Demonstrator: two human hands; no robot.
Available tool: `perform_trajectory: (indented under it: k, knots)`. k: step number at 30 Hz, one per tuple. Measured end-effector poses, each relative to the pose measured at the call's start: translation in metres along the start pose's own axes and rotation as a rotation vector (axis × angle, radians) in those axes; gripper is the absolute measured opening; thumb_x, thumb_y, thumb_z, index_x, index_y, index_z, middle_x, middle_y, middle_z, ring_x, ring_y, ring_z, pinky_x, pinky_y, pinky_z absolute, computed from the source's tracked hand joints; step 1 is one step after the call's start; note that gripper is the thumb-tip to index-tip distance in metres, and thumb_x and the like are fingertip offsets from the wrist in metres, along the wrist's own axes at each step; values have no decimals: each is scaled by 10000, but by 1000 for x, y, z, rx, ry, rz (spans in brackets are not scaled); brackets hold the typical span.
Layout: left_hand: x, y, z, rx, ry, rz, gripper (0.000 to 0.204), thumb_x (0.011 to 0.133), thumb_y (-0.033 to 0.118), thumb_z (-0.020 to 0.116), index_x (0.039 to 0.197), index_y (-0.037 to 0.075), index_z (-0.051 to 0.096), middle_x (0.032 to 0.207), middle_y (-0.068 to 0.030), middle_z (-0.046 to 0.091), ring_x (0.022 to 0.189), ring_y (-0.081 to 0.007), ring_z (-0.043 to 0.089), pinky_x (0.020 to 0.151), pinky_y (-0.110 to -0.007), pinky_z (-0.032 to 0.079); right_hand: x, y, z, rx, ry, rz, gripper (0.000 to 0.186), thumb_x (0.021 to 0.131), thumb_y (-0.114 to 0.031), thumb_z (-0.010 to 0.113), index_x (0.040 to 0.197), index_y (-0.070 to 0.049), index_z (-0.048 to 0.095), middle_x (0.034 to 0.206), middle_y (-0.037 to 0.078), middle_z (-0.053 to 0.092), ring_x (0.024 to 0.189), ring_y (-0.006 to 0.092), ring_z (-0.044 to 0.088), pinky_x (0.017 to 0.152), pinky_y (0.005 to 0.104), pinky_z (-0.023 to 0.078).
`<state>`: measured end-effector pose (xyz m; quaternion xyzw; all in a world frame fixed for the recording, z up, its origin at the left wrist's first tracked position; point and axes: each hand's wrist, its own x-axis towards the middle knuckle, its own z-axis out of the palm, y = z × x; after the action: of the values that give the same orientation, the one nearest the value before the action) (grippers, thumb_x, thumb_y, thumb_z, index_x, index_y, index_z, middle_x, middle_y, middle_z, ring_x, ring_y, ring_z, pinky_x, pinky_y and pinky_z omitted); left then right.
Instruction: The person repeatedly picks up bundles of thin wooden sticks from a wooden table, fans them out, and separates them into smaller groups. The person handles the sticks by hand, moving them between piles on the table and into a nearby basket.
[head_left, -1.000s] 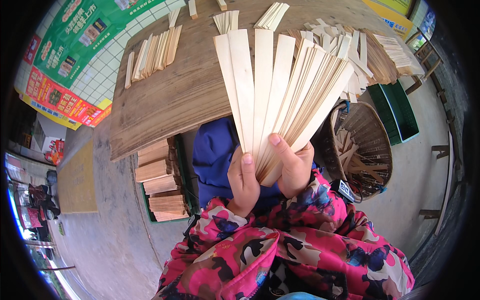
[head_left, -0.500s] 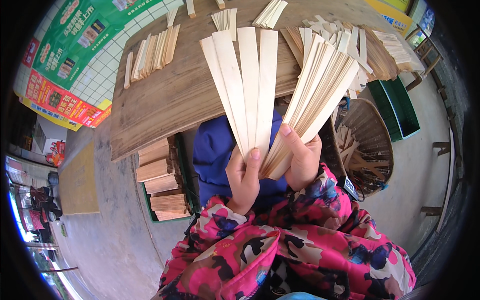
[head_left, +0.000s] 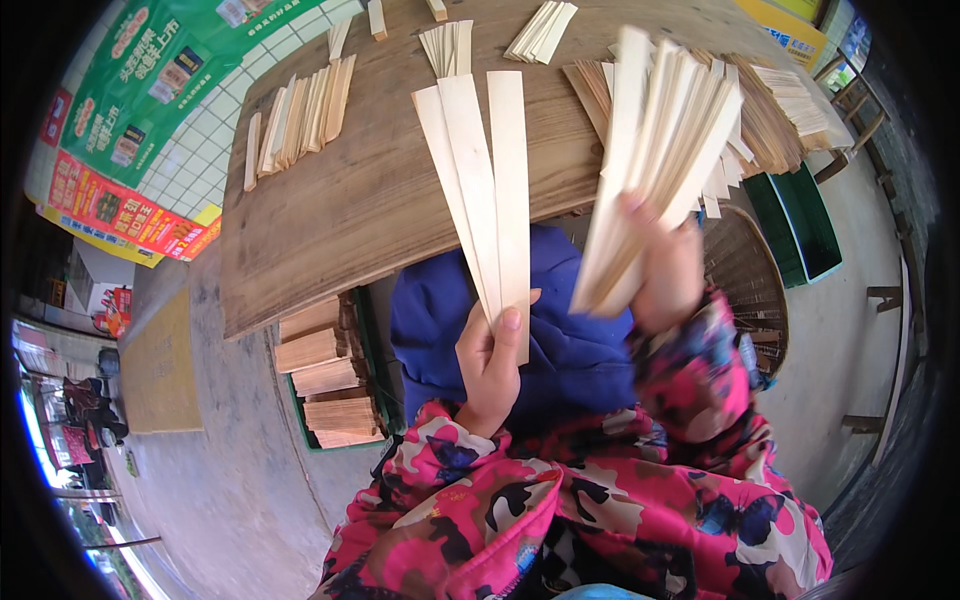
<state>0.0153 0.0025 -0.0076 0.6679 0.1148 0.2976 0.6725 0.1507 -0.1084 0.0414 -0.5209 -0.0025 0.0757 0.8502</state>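
My left hand (head_left: 490, 365) is closed on a small fan of thin pale wood strips (head_left: 470, 170) held upright over a blue cloth (head_left: 430, 350) at my lap. To its right, my right hand (head_left: 665, 265), smeared by motion, grips a thicker bundle of similar strips (head_left: 665, 130). The bundle is raised near the right part of the wooden board (head_left: 350, 200), in front of a loose heap and stacks of strips (head_left: 775, 110). The two held groups are apart, with the blue cloth showing between them.
Small groups of strips (head_left: 305, 120) lie along the board's back and left. A green crate of stacked wood pieces (head_left: 320, 375) stands below left. A woven basket (head_left: 750, 290) and a green crate (head_left: 795, 215) are at the right. A tiled wall with posters (head_left: 160, 160) is left.
The fan has been split into two groups. My right hand has moved up and to the right with the thicker bundle, while my left hand stays low with a few strips.
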Motion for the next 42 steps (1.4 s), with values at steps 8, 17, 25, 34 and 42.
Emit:
perform_trajectory:
  k: [8, 17, 25, 34, 42]
  knots:
    - [48, -15, 13, -185, -178, -252, 326, 939, 237, 445, 1055, -39, 573, 813, -62, 586, 603, -80, 524, 530, -199, 408, 69, -28, -4, 54, 181, -168, 317, 803, -65, 620, 1084, 36, 513, 952, 97, 593, 828, 166, 573, 726, 285, 465]
    - [69, -22, 4, -228, -248, -319, 462, 966, 337, 327, 1025, -45, 579, 724, -53, 573, 522, -69, 482, 469, -195, 368, 57, 17, 34, 117, -124, 113, 191, 816, -44, 607, 1002, -1, 605, 917, 52, 638, 810, 125, 591, 737, 269, 465]
    - [85, -7, -4, -12, -262, -237, 507, 970, 365, 284, 965, -45, 583, 667, -46, 553, 492, -63, 453, 453, -193, 345, 59, 13, 40, 250, -314, 142, 252, 803, 25, 580, 1055, 15, 581, 975, 83, 635, 865, 146, 608, 767, 282, 484]
    - [99, 14, -14, 24, -323, -168, 501, 975, 333, 268, 967, -49, 592, 638, -25, 524, 487, -59, 433, 451, -196, 329, 62, 0, 62, 270, -335, 129, 279, 794, 17, 589, 1073, 21, 567, 988, 85, 631, 855, 149, 608, 768, 293, 485]
    - [104, 16, -18, 22, -195, -157, 500, 971, 346, 279, 812, -30, 567, 554, -31, 494, 469, -78, 442, 445, -210, 332, 64, -8, 81, 289, -292, 84, 282, 797, 6, 585, 1078, 14, 556, 994, 86, 626, 853, 156, 609, 764, 297, 487]
